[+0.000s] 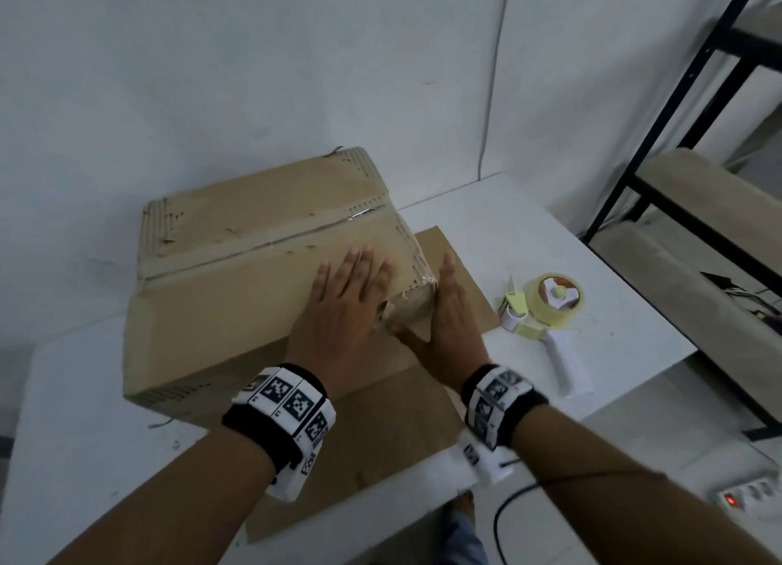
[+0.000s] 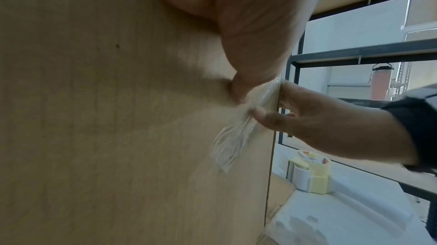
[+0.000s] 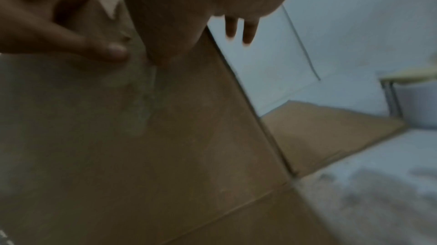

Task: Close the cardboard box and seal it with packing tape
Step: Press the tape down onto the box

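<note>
The box (image 1: 271, 276) sits at centre frame in the head view, on a cardboard sheet (image 1: 381, 437) laid over the white surface (image 1: 571, 243). Its flaps are down and a strip of clear tape (image 1: 296, 237) runs along the top seam.

Step in hand, as judged: smoothing the tape end down at the near right corner, where it wraps over the edge.

- Left hand (image 1: 345, 306): fingers spread flat on the box top, thumb pressing the tape end onto the side face.
- Right hand (image 1: 455, 323): fingers straight against the right side face, thumb meeting the same tape end.
- Neither hand grips anything.

The tape end (image 2: 232, 146) lies wrinkled in the left wrist view, so the next move likely calls for a firm rub outward to flatten it. Further strips, if needed, would mean reaching for the dispenser (image 1: 546, 310), which lies apart at right on the surface.

Not determinable:
- Whether the tape's far end is stuck down.
- The box's far and left faces, and its contents.
- Much detail in the right wrist view, which is dark and blurred.
</note>
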